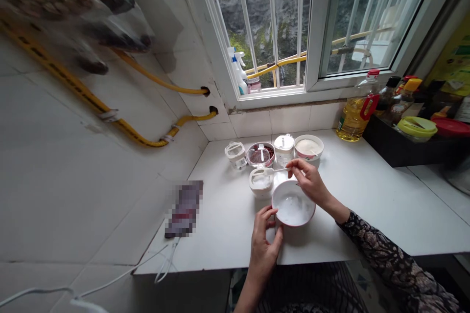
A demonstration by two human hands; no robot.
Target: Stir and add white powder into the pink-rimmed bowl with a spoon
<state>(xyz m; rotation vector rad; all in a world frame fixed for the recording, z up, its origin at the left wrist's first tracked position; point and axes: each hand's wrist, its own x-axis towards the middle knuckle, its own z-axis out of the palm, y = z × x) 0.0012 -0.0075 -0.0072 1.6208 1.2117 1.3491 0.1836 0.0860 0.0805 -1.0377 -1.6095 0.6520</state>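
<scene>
1. The counter (pixel 227 239) is white and flat, set against tiled walls beneath a window.
2. Near its front edge sits a white bowl (pixel 293 208).
3. Just left of that stands an open jar (pixel 261 183) with white contents.
4. Behind them, left to right: a clear jar (pixel 236 155), a bowl of dark red food (pixel 273 153), a white-lidded jar (pixel 284 144) and a bowl of pale grains (pixel 318 153).
5. Farther right stand an oil bottle (pixel 350 117) and a black box (pixel 385 143).
6. At left lies a pixelated dark item (pixel 185 205).

– We see daylight entering through the white-framed, barred glass window (pixel 320 24), the white-tiled left wall (pixel 73 171) dim and grey.
– And we find the clear plastic bags (pixel 55 5) blurred, stretched at upper left.
</scene>
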